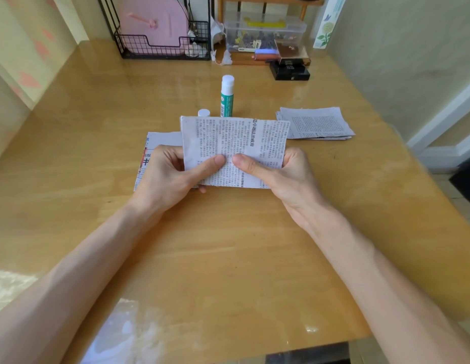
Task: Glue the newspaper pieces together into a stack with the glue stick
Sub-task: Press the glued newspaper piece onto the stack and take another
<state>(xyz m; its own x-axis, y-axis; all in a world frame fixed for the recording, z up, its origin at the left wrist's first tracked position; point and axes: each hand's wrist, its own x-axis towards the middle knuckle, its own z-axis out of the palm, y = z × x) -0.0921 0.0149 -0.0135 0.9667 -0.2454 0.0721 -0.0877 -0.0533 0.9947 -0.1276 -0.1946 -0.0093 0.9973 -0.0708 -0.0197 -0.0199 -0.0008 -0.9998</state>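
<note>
Pinching the newspaper piece point(233, 143) by its near edge, the left hand point(170, 174) and the right hand point(281, 174) are both closed on it. The thumbs point(214, 164) are laid on the printed face and almost meet at its middle, with the fingers curled underneath. The piece is held over the table point(228, 245) with its long axis running from 9 to 3 o'clock. A larger printed sheet point(160, 139) is seen lying flat beneath it, showing at 9 o'clock. The glue stick point(226, 98) stands upright and uncapped at 12 o'clock, just past the piece's far edge, with its cap point(204, 113) beside it at 11. The pile of loose pieces point(316, 123) lies at 2 o'clock, nearer the right hand, so the next piece would likely be fetched by that hand.
</note>
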